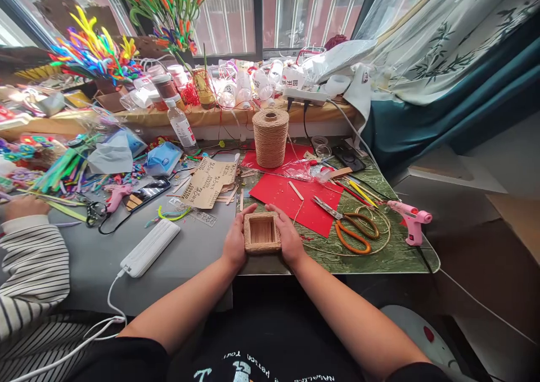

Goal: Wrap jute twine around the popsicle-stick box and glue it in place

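A small square box (pixel 262 233), built of wooden sticks and wrapped in jute twine, rests on the table edge in front of me. My left hand (pixel 235 242) grips its left side, thumb along the top rim. My right hand (pixel 289 237) grips its right side the same way. Both hands are closed around the box. A big spool of jute twine (pixel 270 137) stands behind it on red paper (pixel 295 197). Orange-handled scissors (pixel 349 228) lie just right of my right hand, on a loose loop of twine.
A pink glue gun (pixel 410 218) stands at the right table edge. A white power bank (pixel 150 247) with cable lies left. A person's striped sleeve (pixel 31 258) is at far left. Pipe cleaners, brown paper tags (pixel 208 182), bottles and clutter fill the back.
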Tool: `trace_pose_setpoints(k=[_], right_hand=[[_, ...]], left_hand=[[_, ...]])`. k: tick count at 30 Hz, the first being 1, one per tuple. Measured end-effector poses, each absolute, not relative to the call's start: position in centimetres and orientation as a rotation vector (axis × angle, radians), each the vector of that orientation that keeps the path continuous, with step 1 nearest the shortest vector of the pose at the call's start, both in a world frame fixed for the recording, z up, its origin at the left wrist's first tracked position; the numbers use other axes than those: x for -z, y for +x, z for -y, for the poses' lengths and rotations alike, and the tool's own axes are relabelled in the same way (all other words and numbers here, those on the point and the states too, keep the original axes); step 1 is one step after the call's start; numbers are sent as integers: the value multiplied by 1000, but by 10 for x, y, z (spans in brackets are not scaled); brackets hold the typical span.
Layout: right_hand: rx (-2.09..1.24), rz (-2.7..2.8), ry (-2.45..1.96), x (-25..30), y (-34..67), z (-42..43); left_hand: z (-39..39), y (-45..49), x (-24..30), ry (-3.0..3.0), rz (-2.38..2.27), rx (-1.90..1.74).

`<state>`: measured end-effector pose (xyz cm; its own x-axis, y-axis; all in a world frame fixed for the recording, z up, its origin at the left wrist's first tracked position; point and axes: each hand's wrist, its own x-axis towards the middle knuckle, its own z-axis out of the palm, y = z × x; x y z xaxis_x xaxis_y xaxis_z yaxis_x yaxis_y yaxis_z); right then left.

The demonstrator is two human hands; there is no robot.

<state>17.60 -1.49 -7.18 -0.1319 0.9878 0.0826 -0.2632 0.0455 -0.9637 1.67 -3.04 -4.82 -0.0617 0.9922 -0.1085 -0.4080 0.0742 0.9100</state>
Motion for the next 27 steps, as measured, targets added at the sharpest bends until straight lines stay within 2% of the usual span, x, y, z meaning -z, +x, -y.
trace_pose_setpoints(k=[7,11,15,20,27], right_hand=[[-1431,1169,-903,67,179,16],[-1491,949,-881,69,186,8],[-1473,925,-816,69,200,1],[-1516,1149,-758,79,208,4],[-1497,1308,-736,86,198,12]], left_hand=[[33,28,41,895,-1143,-1379],[24,25,13,833,-904,-1404],[20,16,-15,1107,-737,-1454],[38,25,3,1429,-932,-1172],[62,47,15,1534,-1010,-1202]])
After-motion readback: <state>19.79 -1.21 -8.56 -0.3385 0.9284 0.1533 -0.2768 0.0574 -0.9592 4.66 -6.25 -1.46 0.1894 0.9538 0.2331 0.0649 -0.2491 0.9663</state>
